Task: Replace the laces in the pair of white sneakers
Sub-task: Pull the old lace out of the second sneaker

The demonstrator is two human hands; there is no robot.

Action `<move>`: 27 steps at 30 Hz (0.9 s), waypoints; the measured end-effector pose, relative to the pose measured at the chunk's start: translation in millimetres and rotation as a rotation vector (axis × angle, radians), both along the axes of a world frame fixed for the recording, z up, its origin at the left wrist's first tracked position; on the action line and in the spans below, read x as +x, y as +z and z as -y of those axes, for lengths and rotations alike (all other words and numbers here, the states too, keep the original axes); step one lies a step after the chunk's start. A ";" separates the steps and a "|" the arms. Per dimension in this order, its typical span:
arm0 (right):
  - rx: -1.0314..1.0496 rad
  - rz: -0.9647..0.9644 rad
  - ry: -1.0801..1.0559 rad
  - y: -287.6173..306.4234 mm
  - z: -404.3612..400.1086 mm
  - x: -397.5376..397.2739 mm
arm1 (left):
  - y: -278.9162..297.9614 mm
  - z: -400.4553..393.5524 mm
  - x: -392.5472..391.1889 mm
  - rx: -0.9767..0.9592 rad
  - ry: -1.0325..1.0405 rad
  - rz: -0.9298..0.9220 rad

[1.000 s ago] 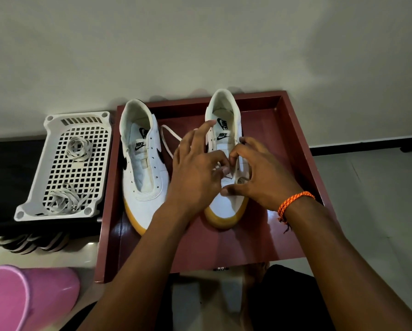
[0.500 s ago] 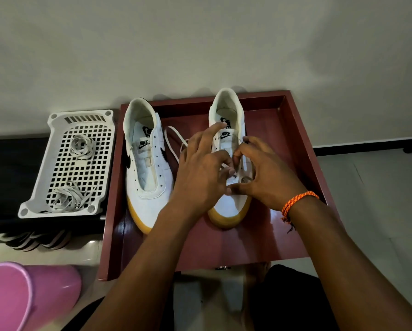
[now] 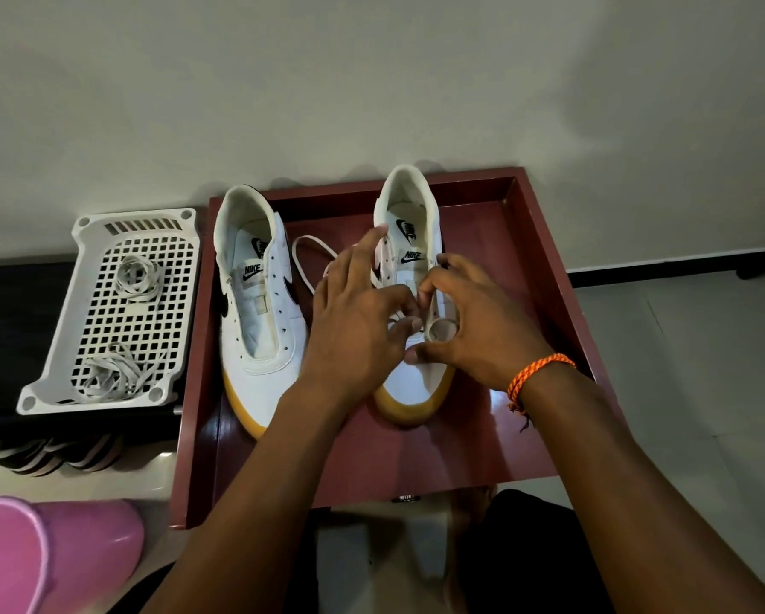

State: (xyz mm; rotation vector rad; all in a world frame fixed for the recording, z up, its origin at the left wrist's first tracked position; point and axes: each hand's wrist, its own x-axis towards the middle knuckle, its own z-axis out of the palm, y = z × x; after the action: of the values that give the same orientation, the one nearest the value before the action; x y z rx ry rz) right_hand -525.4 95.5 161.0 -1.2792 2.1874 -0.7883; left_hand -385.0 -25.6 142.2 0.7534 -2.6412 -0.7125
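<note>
Threading a fresh lace point(image 3: 312, 254) through the lower eyelets, a person bends both hands over the right-hand sneaker point(image 3: 409, 303), which stands toe-toward-them near the middle of a red-brown tray point(image 3: 544, 259) with its heel against the tray's far edge. The left hand point(image 3: 354, 321) curls its fingers at the eyelet row, apparently pinching the lace, index finger raised toward the tongue; the right hand point(image 3: 473, 321) pinches a small loop of the same lace beside the opposite row. Working so close together likely lets one hand feed while the other draws the slack through. The lace's free length loops out onto the tray floor between the two shoes. Along the tray's left edge sits the second sneaker point(image 3: 258, 312), its eyelets bare, seemingly waiting its turn. Just outside that edge, a white perforated basket point(image 3: 101, 392) holds two bundles of greyish laces point(image 3: 110, 381), probably the discarded ones, kept apart from the work. A pink tub point(image 3: 52, 556) shows at the lower left. The job looks barely begun.
</note>
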 end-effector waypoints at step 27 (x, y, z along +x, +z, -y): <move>0.018 0.007 0.006 3.4 -0.5 0.3 | 0.9 5.7 -3.5 0.076 0.035 -0.176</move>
State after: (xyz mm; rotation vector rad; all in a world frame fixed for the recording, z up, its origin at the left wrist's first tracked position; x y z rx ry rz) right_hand -525.1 96.0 164.4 -1.2714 2.1794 -0.7681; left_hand -388.5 -31.4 143.1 0.7197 -2.4492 -0.8341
